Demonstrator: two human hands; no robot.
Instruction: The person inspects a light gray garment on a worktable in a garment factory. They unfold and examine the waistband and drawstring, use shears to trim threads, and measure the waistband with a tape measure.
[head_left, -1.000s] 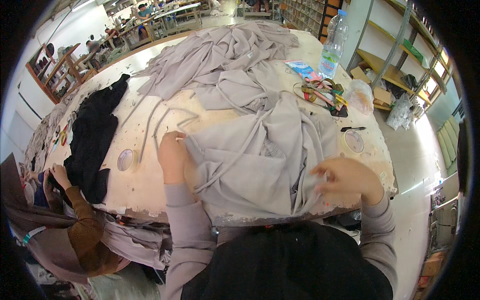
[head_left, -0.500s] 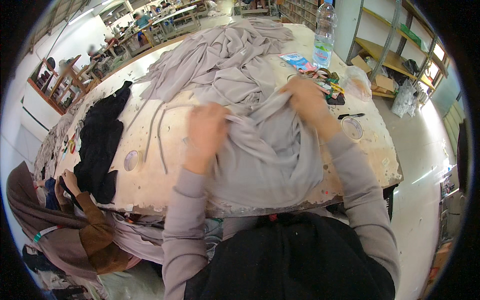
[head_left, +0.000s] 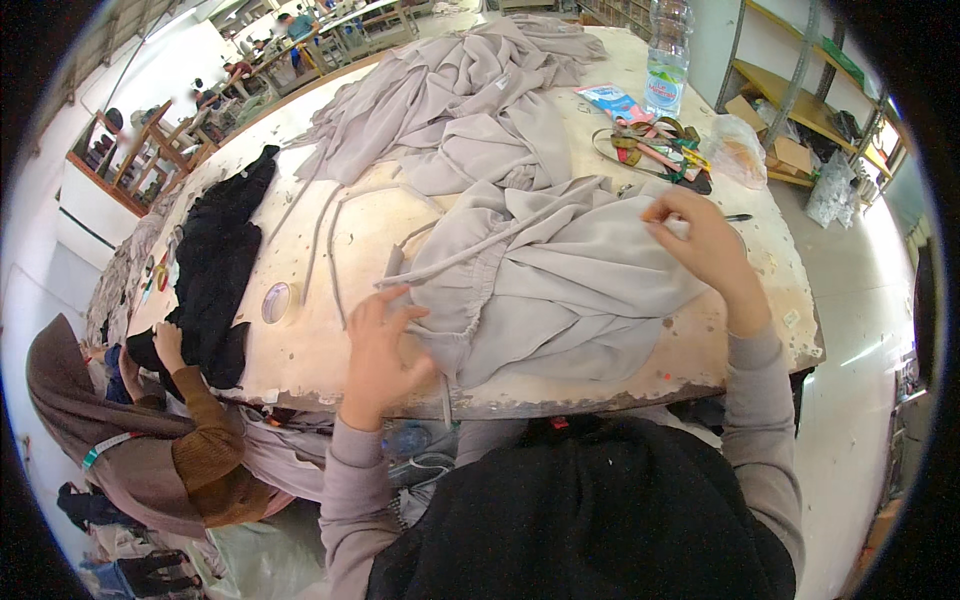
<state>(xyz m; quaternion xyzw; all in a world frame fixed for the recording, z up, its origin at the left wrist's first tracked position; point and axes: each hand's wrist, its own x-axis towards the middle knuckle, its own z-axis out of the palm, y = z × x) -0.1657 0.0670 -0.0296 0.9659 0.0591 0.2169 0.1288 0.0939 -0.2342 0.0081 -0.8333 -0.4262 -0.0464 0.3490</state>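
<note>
A gray garment [head_left: 590,280] lies on the table [head_left: 300,360], straight in front of the person, with its gathered band toward the left and its folds fanning out to the right. A long gray strap [head_left: 470,258] runs slantwise across the band. The left hand [head_left: 388,350] is at the band's side of the garment, fingers spread and slightly blurred, with nothing gripped between them. The right hand [head_left: 695,240] is over the far right part of the cloth, its fingers bent — whether they pinch the fabric, I cannot tell.

Beyond the garment, a big heap of gray cloth [head_left: 440,105] covers the far part of the table. Thin gray strips [head_left: 309,255] lie to the left, near a roll of tape [head_left: 279,302]. Farther left is a long black cloth [head_left: 215,265], with a co-worker's hand [head_left: 168,345] at its near end.

On the right side are a clear bottle [head_left: 667,65], a blue and pink packet [head_left: 610,102] just beside it, a tangle of ribbons [head_left: 650,148], a plastic bag [head_left: 738,150] and — partly behind the right hand — a black pen [head_left: 738,217].
</note>
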